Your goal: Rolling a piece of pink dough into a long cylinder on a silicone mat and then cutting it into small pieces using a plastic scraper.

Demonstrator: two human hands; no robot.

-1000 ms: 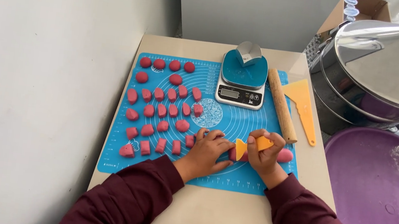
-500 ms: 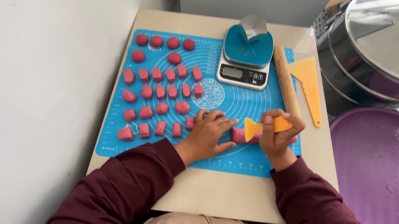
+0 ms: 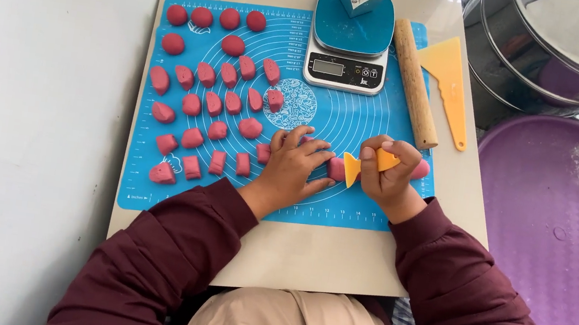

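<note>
Head view, looking down: left hand [image 3: 292,167] flat, fingers spread, pressed on a pink dough log [image 3: 337,167] lying across the near right of a blue mat [image 3: 339,128]; right hand [image 3: 386,179] closed around a small yellow scraper [image 3: 353,169], blade set into the log. Many pieces already cut (rows of pink dough pieces [image 3: 214,104] left of the hands), a short smooth stub of log left uncut. Behind: scale [image 3: 349,40], rolling pin [image 3: 415,82], larger yellow scraper [image 3: 450,76].

Matt blue silicone mat [image 3: 354,123], wooden rolling pin [image 3: 415,82], shiny steel steamer [image 3: 542,54], soft pink dough [image 3: 337,168]
</note>
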